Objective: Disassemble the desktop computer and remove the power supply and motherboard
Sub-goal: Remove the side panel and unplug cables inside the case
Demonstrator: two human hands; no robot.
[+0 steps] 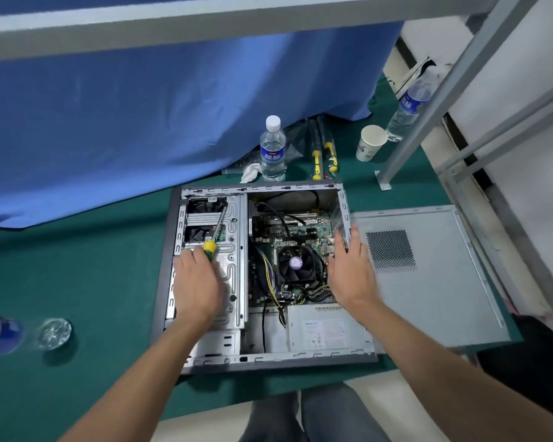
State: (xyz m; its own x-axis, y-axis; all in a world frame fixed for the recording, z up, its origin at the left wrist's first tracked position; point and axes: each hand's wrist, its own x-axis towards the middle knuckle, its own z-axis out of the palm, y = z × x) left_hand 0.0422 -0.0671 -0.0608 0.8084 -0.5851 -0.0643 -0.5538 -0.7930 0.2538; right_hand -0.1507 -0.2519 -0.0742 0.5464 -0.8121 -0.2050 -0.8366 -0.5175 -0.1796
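An open desktop computer case [205,357] lies flat on the green table. Inside it, the motherboard [304,232] fills the right half, with a black CPU fan [296,264] in its middle. The grey power supply [328,331] sits in the case's near right corner. My left hand [197,280] grips a yellow-and-green screwdriver [216,232] over the metal drive cage [235,275]; its shaft points away from me. My right hand [350,269] has straight fingers and rests on the case's right wall, beside the motherboard.
The removed grey side panel [428,282] lies right of the case. Behind the case stand a water bottle [272,149], yellow-handled tools [324,153], a paper cup [371,142] and a second bottle [407,110]. A blue cloth [141,116] hangs behind. Another bottle [23,334] lies at left.
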